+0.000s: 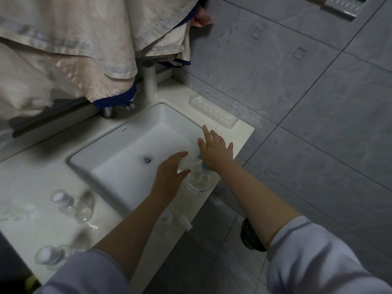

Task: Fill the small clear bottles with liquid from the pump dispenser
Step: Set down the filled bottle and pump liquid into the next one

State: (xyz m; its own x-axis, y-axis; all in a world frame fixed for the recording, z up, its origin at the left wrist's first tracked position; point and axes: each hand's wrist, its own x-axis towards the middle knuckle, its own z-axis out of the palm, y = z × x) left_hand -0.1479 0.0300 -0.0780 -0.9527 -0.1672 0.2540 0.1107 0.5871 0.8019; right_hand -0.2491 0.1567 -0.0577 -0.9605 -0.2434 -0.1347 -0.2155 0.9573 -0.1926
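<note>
The left hand (169, 172) grips a small clear bottle (187, 163), fingers curled round it and tipped so its mouth sits right at the nozzle of the pump dispenser (199, 180). That tilt looks deliberate: it lines the narrow opening up with the spout so nothing spills. The right hand (216, 152) lies flat on the blue pump head, fingers straight and spread, grasping nothing, palm placed to press down.

The dispenser stands on the white tabletop (31, 187) at the sink's (118, 153) near right corner, so stray drips would likely run into the basin. More clear bottles (72, 205) wait on the tabletop left of the sink, with another one (47, 254) nearer the left sleeve; whether these are filled I can't tell. A clear tray (214, 110) sits by the wall beyond the sink, and pale cloth (70, 45) hangs over the faucet (149, 79).

I'd judge one bottle is mid-filling, with several to go.
</note>
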